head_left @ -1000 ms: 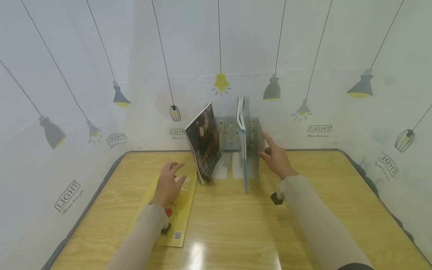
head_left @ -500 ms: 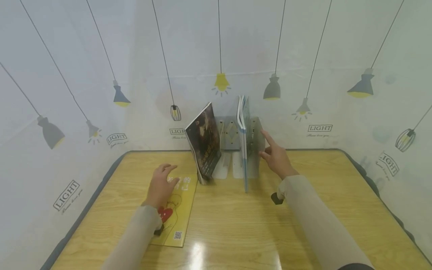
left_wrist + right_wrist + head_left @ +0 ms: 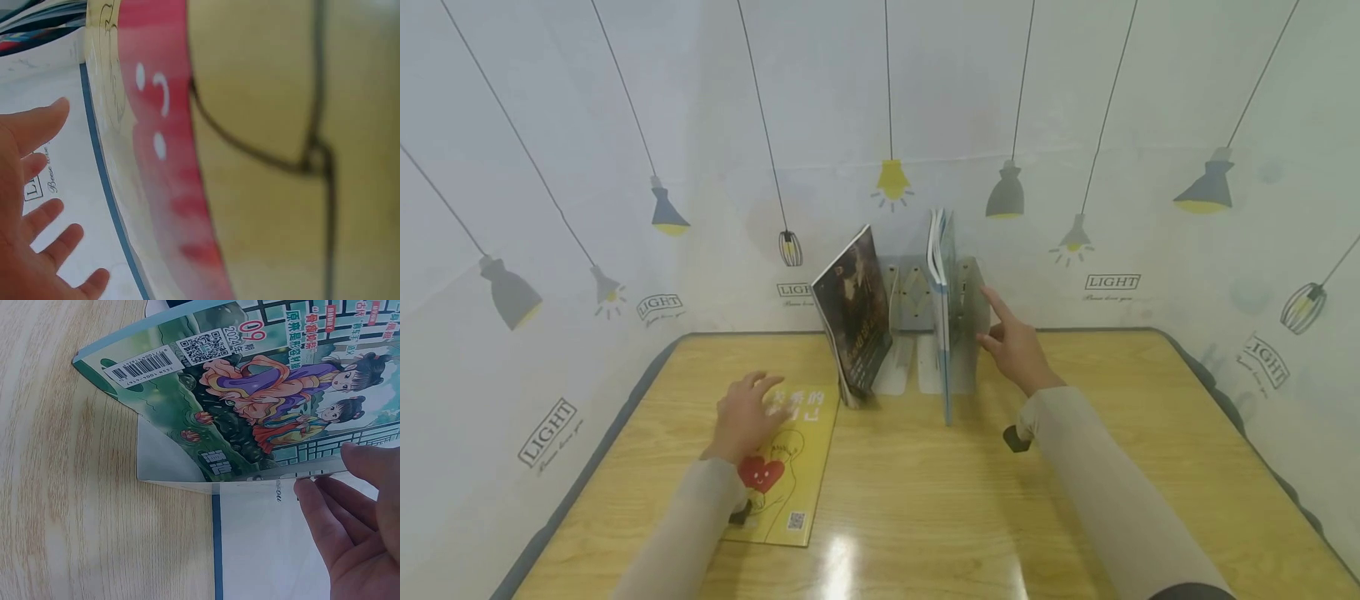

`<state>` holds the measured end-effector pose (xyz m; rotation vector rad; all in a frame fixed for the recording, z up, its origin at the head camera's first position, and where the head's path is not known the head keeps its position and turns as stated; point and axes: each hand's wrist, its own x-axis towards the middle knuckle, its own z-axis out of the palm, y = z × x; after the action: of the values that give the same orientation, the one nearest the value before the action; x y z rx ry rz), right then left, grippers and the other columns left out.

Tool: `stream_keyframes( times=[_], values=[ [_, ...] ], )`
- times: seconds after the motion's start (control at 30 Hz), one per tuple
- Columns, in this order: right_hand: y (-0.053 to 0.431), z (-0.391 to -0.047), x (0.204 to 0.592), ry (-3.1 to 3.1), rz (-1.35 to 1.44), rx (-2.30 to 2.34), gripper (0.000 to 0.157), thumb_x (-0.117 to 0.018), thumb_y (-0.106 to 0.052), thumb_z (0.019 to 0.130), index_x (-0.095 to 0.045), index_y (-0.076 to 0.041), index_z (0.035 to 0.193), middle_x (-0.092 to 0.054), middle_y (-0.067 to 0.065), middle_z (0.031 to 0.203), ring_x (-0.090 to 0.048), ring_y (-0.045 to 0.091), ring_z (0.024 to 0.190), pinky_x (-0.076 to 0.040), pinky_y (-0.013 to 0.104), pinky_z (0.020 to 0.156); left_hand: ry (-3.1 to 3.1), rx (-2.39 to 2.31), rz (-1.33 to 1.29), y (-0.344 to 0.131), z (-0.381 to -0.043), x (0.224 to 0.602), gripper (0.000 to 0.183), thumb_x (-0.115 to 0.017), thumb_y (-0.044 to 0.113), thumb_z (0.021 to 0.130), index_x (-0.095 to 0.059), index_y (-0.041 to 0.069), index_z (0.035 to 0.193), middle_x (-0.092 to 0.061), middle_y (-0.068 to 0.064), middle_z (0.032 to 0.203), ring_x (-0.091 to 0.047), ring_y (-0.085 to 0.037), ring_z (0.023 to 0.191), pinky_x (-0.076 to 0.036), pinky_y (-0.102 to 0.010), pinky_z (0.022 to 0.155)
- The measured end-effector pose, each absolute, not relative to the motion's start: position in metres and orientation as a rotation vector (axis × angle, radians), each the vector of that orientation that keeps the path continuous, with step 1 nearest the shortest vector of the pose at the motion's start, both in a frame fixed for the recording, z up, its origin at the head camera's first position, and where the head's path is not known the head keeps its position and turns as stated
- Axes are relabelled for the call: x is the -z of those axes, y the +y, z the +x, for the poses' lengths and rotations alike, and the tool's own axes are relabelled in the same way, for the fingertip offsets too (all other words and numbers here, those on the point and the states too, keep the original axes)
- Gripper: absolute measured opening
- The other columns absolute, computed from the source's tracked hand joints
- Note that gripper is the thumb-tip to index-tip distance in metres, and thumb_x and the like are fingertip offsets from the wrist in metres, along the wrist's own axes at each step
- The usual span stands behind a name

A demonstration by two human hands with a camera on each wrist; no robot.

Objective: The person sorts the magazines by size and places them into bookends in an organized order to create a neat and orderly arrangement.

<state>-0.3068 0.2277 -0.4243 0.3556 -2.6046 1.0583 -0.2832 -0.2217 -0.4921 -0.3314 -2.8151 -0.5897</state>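
My left hand (image 3: 745, 421) is over the left part of a yellow book (image 3: 811, 467) lying flat, its fingers apart and loosely bent with nothing between them. The left wrist view shows the spread fingers beside the book's cover (image 3: 262, 219); whether they touch it I cannot tell. At a grey metal bookend (image 3: 973, 312), my right hand (image 3: 1018, 354) has thumb and fingertips at the right upright plate, pinching its edge in the right wrist view. A magazine (image 3: 250, 394) with a blue spine stands upright just left of that plate.
A dark-covered magazine (image 3: 853, 312) stands tilted against the bookend's left side, its pages a little fanned. The wooden table (image 3: 910, 500) ends at a printed fabric wall (image 3: 722, 275) behind and at both sides.
My left hand has moved left across the yellow book, uncovering more of its title and the red heart. The right hand and bookend look unmoved.
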Motion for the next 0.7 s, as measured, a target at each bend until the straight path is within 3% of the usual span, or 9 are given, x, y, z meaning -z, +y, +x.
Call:
stream_keyframes(
  times=[0.23, 0.43, 0.7],
  values=[
    [0.228, -0.306, 0.423, -2.607, 0.362, -1.061, 0.081, -0.066, -0.007, 0.093, -0.019, -0.025, 0.156, -0.070, 0.022, 0.096, -0.067, 0.035, 0.083, -0.054, 0.050, 0.075, -3.000, 0.530, -0.273, -0.234, -0.283, 0.493, 0.081, -0.081, 0.036, 0.073, -0.047, 0.017, 0.144, -0.034, -0.023, 0.149, -0.033, -0.049, 0.129, -0.032, -0.074, 0.092],
    [0.228, -0.305, 0.422, -2.599, 0.370, -1.064, 0.081, -0.065, -0.007, 0.093, -0.019, -0.025, 0.156, -0.070, 0.023, 0.097, -0.067, 0.035, 0.084, -0.054, 0.050, 0.076, -3.101, 0.592, -0.168, -0.241, -0.282, 0.491, 0.093, -0.082, 0.041, 0.070, -0.039, 0.019, 0.149, -0.029, -0.024, 0.152, -0.028, -0.051, 0.132, -0.028, -0.075, 0.095],
    [0.228, -0.305, 0.422, -2.604, 0.359, -1.055, 0.081, -0.066, -0.008, 0.093, -0.019, -0.025, 0.156, -0.069, 0.024, 0.098, -0.066, 0.036, 0.085, -0.054, 0.051, 0.077, -3.152, 0.757, 0.006, -0.249, -0.278, 0.490, 0.098, -0.084, 0.037, 0.068, -0.034, 0.026, 0.152, -0.030, -0.016, 0.151, -0.030, -0.046, 0.129, -0.031, -0.073, 0.096]
  ],
)
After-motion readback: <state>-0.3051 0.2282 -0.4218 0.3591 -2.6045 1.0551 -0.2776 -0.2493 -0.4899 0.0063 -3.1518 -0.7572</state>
